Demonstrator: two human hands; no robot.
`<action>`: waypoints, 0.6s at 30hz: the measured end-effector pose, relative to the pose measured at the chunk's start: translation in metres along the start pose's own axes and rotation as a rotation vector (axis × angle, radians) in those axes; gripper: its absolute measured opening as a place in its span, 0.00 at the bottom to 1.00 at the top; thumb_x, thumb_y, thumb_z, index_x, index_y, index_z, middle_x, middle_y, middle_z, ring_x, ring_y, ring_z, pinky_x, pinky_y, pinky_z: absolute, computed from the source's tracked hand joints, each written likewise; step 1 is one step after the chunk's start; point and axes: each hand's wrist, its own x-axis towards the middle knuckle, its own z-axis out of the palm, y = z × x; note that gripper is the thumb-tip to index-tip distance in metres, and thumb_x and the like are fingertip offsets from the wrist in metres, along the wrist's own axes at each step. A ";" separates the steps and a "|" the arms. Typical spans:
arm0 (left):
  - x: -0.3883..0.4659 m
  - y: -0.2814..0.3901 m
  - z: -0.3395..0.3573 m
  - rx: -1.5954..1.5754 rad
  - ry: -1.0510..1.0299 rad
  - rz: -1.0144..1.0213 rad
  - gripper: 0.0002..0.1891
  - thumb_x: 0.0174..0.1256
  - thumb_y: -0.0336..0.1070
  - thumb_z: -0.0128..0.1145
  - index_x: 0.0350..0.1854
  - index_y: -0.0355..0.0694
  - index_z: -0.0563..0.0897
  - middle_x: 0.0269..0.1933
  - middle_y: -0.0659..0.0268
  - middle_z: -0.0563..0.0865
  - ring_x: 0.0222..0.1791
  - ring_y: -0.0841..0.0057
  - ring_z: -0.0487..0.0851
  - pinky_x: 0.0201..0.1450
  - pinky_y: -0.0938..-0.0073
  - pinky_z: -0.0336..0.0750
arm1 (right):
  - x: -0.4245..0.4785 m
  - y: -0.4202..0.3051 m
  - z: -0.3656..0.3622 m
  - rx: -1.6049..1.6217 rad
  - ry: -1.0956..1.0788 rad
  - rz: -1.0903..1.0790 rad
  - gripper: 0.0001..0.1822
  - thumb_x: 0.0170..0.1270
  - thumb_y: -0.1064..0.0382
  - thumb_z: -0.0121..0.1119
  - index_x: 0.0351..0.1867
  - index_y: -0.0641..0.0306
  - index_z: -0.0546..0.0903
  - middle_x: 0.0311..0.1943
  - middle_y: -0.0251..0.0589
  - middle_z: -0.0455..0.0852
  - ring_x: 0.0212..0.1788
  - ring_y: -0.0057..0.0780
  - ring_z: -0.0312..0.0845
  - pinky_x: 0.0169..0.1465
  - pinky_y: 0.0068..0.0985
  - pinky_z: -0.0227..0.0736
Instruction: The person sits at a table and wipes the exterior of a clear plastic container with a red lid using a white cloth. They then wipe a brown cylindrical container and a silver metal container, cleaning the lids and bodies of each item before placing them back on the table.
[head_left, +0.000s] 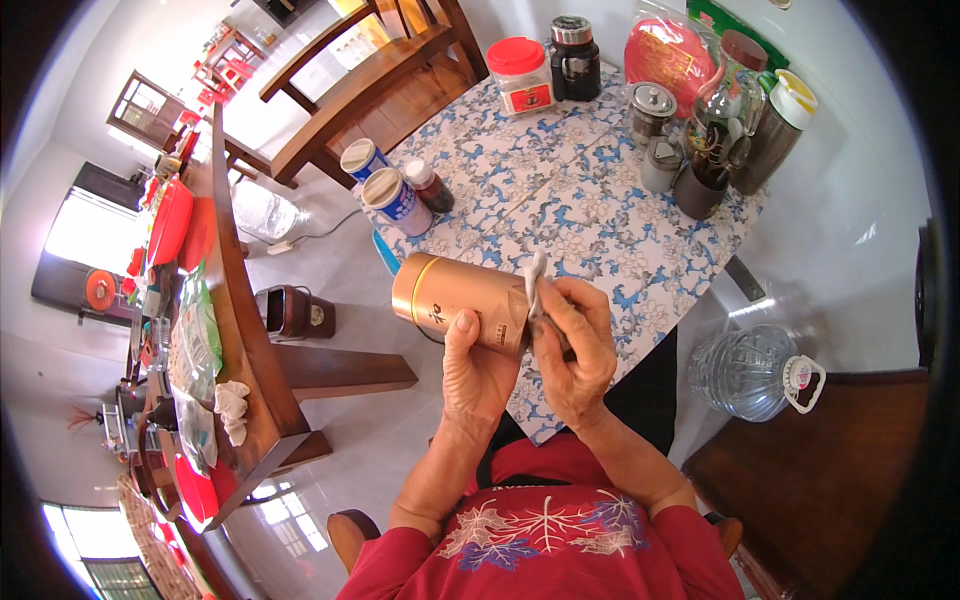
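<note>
A copper-coloured cylindrical canister (469, 300) with a yellow ring near its lid lies tilted on its side in the air above the table's near edge. My left hand (480, 367) holds it from below, with the thumb on its printed side. A crumpled grey cloth (535, 285) is pinched between the thumb and fingers of my right hand (577, 345), against the canister's base end. Under both hands is a table with a blue and white floral cover (600, 262).
Two blue-and-white canisters (397, 201) and a dark-filled bottle (430, 186) stand at the table's left. A red-lidded jar (520, 75), a black flask (575, 60), glass jars and a tumbler (772, 135) line the back. A large water bottle (746, 373) is at right.
</note>
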 end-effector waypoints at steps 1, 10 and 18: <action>0.000 -0.002 -0.001 0.005 0.004 0.004 0.32 0.58 0.40 0.66 0.63 0.37 0.66 0.58 0.57 0.78 0.61 0.63 0.74 0.69 0.58 0.66 | -0.002 0.004 0.001 -0.008 0.010 0.026 0.20 0.57 0.77 0.62 0.54 0.68 0.81 0.45 0.45 0.78 0.42 0.34 0.77 0.44 0.26 0.74; 0.006 -0.001 -0.010 0.000 0.030 0.024 0.29 0.60 0.39 0.64 0.61 0.40 0.67 0.57 0.63 0.78 0.60 0.67 0.75 0.68 0.59 0.66 | -0.028 0.009 0.006 -0.041 -0.061 0.162 0.17 0.60 0.75 0.60 0.52 0.73 0.79 0.46 0.48 0.76 0.43 0.34 0.77 0.43 0.23 0.74; 0.010 0.000 -0.016 0.035 0.012 0.012 0.29 0.59 0.37 0.64 0.61 0.39 0.67 0.55 0.62 0.78 0.58 0.67 0.76 0.62 0.57 0.73 | -0.036 -0.008 0.002 0.102 -0.050 -0.017 0.19 0.57 0.77 0.63 0.52 0.72 0.80 0.48 0.49 0.74 0.37 0.31 0.76 0.35 0.24 0.74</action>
